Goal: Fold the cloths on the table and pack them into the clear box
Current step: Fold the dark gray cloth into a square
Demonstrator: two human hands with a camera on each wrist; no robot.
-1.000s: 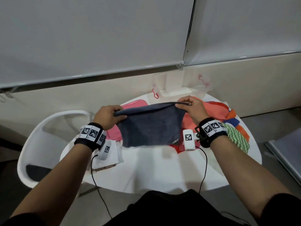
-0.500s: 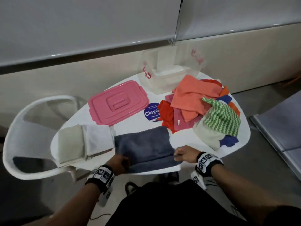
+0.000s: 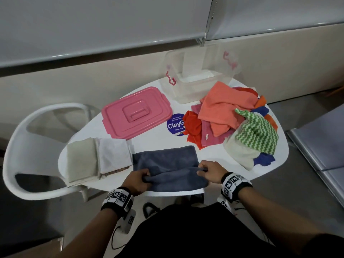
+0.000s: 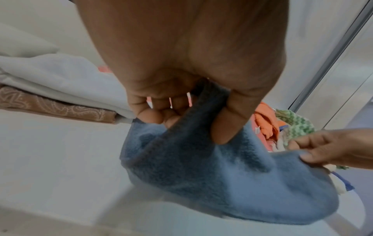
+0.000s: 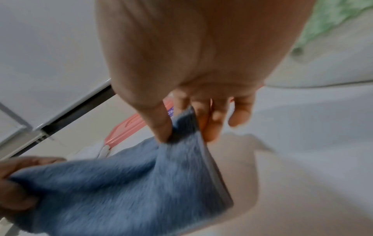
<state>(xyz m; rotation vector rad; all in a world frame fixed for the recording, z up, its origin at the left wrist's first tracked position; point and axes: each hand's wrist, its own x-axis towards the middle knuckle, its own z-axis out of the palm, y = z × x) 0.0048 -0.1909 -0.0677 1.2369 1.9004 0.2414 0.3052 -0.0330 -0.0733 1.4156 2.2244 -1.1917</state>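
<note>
A grey-blue cloth (image 3: 167,162) lies spread on the near edge of the white table (image 3: 152,133). My left hand (image 3: 138,180) pinches its near left edge (image 4: 201,115) between thumb and fingers. My right hand (image 3: 211,171) pinches the near right edge (image 5: 181,127) the same way, and the near edge is lifted slightly. The clear box (image 3: 201,79) with pink latches stands open at the far side of the table. A heap of unfolded cloths (image 3: 229,116) in orange, red, pink, blue and green zigzag lies at the right.
The pink lid (image 3: 135,112) lies flat left of the box. A stack of folded pale cloths (image 3: 96,159) sits at the table's left edge. A round blue sticker (image 3: 176,124) is on the tabletop. A white chair (image 3: 35,138) stands to the left.
The grey-blue cloth went from being held up in the air to lying on the table near me. Both hands came down and toward me, still gripping it, and now lift its near edge.
</note>
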